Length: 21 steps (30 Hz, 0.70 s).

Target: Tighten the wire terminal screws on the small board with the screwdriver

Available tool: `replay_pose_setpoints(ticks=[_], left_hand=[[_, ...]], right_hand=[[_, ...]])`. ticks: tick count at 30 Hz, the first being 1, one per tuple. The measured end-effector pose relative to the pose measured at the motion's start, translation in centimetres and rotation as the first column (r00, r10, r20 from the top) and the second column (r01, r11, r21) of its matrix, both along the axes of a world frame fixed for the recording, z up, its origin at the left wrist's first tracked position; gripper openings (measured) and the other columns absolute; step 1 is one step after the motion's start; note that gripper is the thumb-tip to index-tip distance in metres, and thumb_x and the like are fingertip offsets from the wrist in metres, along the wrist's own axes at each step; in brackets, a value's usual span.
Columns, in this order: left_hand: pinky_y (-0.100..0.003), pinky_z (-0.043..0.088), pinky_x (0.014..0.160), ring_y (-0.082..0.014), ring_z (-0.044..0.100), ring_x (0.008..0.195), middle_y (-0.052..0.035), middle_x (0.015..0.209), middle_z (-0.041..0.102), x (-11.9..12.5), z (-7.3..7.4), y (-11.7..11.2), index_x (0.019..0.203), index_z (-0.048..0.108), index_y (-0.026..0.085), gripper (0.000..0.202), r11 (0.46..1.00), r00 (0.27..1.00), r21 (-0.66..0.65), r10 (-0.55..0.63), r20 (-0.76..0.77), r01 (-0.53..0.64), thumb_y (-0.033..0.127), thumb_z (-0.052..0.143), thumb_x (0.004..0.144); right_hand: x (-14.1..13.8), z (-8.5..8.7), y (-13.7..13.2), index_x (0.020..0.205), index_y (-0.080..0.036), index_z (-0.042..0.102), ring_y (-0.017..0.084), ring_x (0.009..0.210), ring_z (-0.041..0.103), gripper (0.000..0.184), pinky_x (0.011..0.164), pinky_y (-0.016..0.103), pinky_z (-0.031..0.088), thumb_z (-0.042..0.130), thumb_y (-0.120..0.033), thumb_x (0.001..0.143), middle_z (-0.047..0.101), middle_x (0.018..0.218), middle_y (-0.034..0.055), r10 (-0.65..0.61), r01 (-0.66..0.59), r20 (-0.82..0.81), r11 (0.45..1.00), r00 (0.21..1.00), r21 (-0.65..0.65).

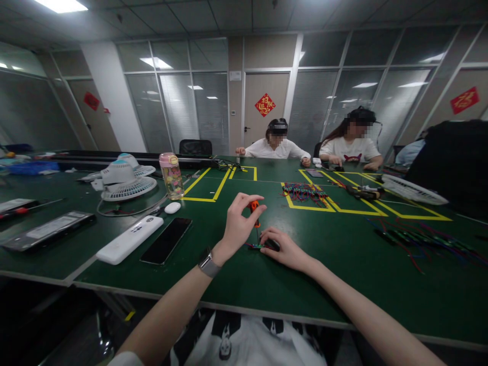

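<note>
An orange-and-black screwdriver [257, 221] stands nearly upright on the table, its thin shaft reaching down to a small green circuit board [254, 246]. My left hand [240, 218], wearing a watch, has its thumb and forefinger curled about the top of the handle. Low on the table, my right hand [284, 248] has its fingers bent over the right end of the board, pressing it down. A black piece [271, 244] shows under those fingers; its kind is unclear. The screwdriver's tip is too small to make out.
Left of my hands lie a black phone [166, 240], a white power bank [130, 240] and a pink-lidded bottle [171, 175]. Wired circuit boards lie in a taped area [305, 191] and at right [423, 239]. Two people sit across the green table [229, 274].
</note>
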<state>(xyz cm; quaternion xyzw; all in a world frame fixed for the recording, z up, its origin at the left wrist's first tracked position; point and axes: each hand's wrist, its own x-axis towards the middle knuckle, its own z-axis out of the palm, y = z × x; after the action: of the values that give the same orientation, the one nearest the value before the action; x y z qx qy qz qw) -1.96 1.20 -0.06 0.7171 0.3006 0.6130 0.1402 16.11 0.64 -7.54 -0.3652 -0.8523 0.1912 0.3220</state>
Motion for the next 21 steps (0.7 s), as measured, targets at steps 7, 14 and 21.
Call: replay_pose_setpoints(ticks=[7, 14, 21], left_hand=[[-0.025, 0.049, 0.078, -0.0136, 0.061, 0.086, -0.005, 0.096, 0.06, -0.21, 0.17, 0.56, 0.109, 0.066, 0.018, 0.022, 0.957, 0.964, -0.143, -0.239, 0.118, 0.254, 0.026, 0.054, 0.092], [-0.028, 0.049, 0.086, -0.0168, 0.059, 0.097, -0.0065, 0.104, 0.059, 0.13, -0.04, 0.34, 0.105, 0.067, 0.019, 0.02, 0.961, 0.967, -0.132, -0.231, 0.107, 0.244, 0.027, 0.059, 0.089], [-0.026, 0.049, 0.08, -0.0151, 0.06, 0.09, -0.0058, 0.1, 0.059, 0.07, 0.17, 0.25, 0.108, 0.067, 0.019, 0.021, 0.95, 0.957, -0.121, -0.281, 0.077, 0.289, 0.023, 0.059, 0.089]], right_hand=[[0.11, -0.09, 0.1, 0.087, -0.019, 0.064, 0.021, 0.097, 0.059, 0.005, 0.09, 0.035, 0.047, 0.066, -0.02, 0.083, 0.06, 0.1, 0.0057, 0.01, -0.01, -0.008, 1.0, 1.0, -0.002], [0.06, 0.12, -0.02, 0.087, -0.019, 0.065, 0.021, 0.095, 0.059, 0.004, 0.089, 0.036, 0.048, 0.066, -0.02, 0.083, 0.06, 0.1, 0.006, 0.012, -0.012, -0.001, 1.0, 1.0, -0.01], [0.07, 0.0, 0.12, 0.086, -0.019, 0.065, 0.021, 0.095, 0.059, 0.004, 0.09, 0.036, 0.048, 0.067, -0.022, 0.084, 0.061, 0.099, 0.0058, 0.011, -0.011, -0.018, 1.0, 1.0, -0.018]])
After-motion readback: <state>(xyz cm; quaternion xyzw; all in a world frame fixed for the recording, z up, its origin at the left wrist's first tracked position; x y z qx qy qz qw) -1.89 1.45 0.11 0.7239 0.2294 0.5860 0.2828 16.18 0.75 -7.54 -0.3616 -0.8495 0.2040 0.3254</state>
